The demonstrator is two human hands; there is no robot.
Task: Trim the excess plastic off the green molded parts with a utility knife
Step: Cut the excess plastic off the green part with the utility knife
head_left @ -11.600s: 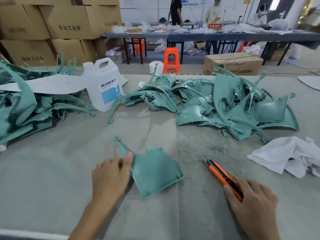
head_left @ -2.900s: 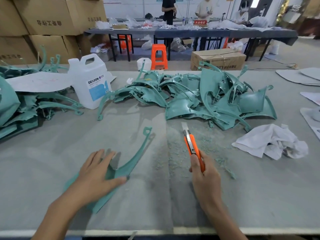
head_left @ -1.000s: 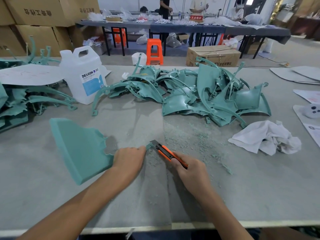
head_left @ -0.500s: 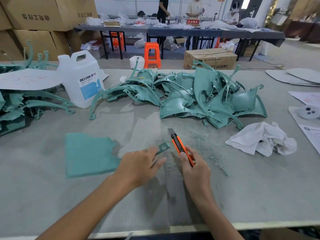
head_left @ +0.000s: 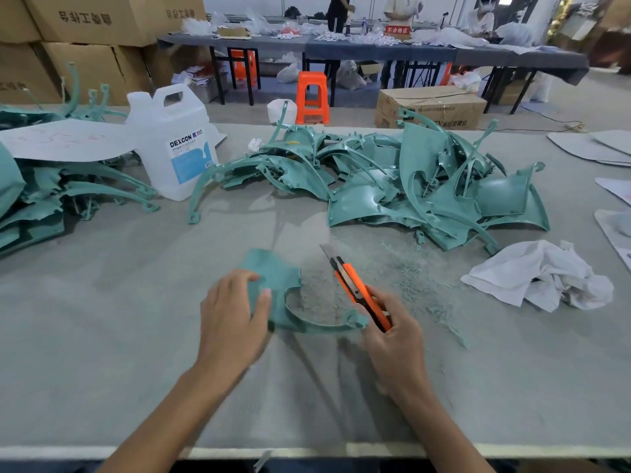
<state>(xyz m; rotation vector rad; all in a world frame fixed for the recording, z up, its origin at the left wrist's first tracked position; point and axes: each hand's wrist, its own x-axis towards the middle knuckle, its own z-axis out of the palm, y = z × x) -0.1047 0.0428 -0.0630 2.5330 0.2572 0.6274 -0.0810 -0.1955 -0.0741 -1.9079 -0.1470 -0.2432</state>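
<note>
Lying flat on the worktop just ahead of the person, the green part is a thin panel with a curved arm sweeping right to a small eyelet. It looks light and stiff but springy along that arm, so the broad panel seems the sound place to pin it. The left hand presses down there, fingers lightly bent and thumb on top, while the right hand is wrapped round the orange knife, whose blade points away, clear of the plastic.
</note>
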